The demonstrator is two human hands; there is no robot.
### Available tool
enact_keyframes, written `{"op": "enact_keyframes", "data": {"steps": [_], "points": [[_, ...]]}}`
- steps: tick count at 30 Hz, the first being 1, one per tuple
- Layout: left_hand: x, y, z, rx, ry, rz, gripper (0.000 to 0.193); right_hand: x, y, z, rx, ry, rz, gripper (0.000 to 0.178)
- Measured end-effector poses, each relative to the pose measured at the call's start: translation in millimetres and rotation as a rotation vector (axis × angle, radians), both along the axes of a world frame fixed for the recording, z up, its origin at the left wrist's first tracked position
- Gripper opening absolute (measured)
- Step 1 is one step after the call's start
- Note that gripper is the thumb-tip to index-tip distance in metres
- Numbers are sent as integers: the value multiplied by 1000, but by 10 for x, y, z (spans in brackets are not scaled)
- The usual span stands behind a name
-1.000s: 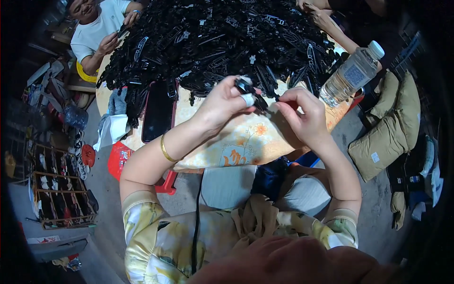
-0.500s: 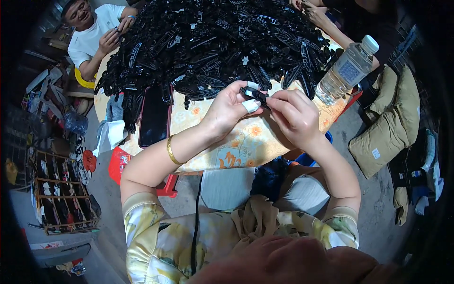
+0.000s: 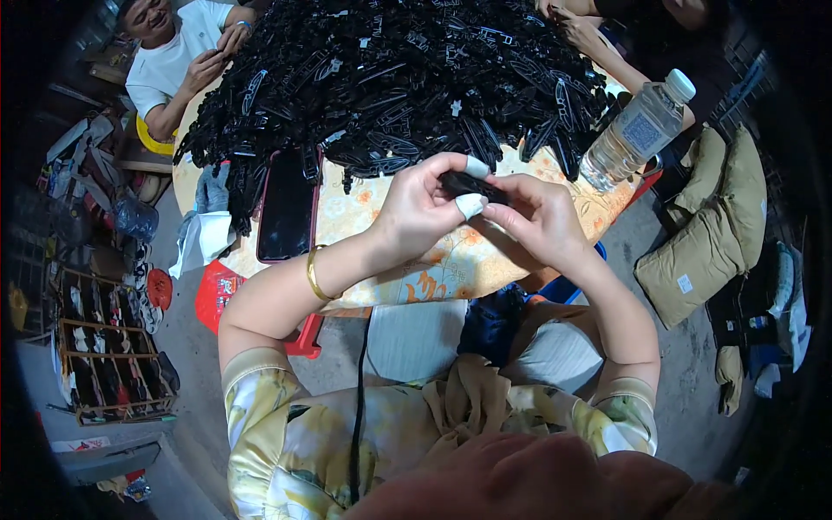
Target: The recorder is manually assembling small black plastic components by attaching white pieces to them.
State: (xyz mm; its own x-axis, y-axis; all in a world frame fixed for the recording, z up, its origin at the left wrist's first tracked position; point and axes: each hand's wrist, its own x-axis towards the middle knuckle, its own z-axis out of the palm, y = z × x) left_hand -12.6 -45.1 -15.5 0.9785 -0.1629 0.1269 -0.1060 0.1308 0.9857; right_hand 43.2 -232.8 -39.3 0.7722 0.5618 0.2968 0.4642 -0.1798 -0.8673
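Observation:
Both my hands meet over the near side of the table around a small black plastic piece [image 3: 470,187]. My left hand [image 3: 419,198] grips its left end, with white wraps on the thumb and a finger. The fingers and thumb of my right hand [image 3: 544,218] pinch its right end. Much of the piece is hidden by my fingers, so its exact kind does not show. Just beyond my hands spreads a large heap of black plastic parts [image 3: 390,95], many of them long and narrow with openwork.
A dark phone [image 3: 287,206] lies left of my hands on the flowered tablecloth [image 3: 364,282]. To the right stands a clear water bottle [image 3: 637,134] with a white cap. Two people sit across at the far left and far right. Tan sacks [image 3: 706,247] rest on the floor at right.
The black piece has turned in my fingers and now shows a smoother dark side. My right hand has rolled, its thumb now along the near side. The person at far left has lowered their hands.

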Motion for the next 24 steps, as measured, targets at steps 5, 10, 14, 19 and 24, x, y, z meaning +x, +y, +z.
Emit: {"op": "enact_keyframes", "data": {"steps": [5, 10, 14, 19, 24], "points": [[69, 7, -75, 34, -40, -71, 38, 16, -73, -11, -39, 2, -43, 28], [182, 123, 39, 560, -277, 211, 48, 100, -256, 262, -386, 66, 81, 25], [285, 239, -66, 1084, -661, 398, 48, 119, -213, 250, -426, -304, 281, 25], [330, 231, -192, 1191, -597, 373, 47, 135, 128, 89, -350, -636, -35, 25], [309, 222, -165, 1200, -579, 453, 47, 227, 273, -20, -449, -701, -23, 14]]}}
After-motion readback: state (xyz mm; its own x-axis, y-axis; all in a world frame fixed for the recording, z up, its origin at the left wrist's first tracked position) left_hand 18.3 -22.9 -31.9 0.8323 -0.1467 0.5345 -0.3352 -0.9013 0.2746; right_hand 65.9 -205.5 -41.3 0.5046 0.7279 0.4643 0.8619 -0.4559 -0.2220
